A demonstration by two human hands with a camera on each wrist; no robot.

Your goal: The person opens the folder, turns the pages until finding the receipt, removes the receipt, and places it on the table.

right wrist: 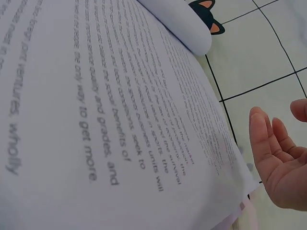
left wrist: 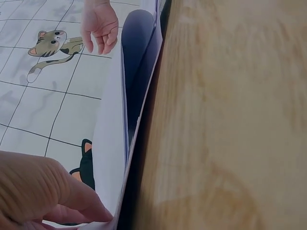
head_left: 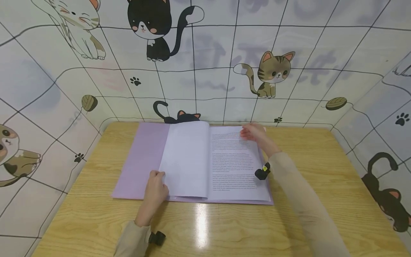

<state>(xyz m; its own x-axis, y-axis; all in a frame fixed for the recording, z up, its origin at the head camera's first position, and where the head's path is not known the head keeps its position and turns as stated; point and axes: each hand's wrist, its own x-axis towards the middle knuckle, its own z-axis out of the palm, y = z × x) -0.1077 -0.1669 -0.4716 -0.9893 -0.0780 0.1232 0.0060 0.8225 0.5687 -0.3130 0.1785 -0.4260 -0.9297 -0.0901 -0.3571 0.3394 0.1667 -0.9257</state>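
A purple folder (head_left: 141, 160) lies spread on the table with white sheets inside. My left hand (head_left: 155, 187) pinches the lower outer edge of the blank left page (head_left: 186, 160), thumb and fingers bent at its border in the left wrist view. That page bulges in a rounded curve near the middle. On the right is a printed page (head_left: 234, 164) with paragraphs of text. Above its top right corner hovers my right hand (head_left: 255, 134), fingers loosely bent. The right wrist view shows this hand (right wrist: 283, 167) apart from the paper, nothing in its grasp.
The folder rests on a light wooden table (head_left: 302, 142), near its back edge. Behind and at both sides stand white panels (head_left: 212, 82) with grid lines and cartoon cats. Black wrist cameras (head_left: 263, 172) are strapped to both sleeves.
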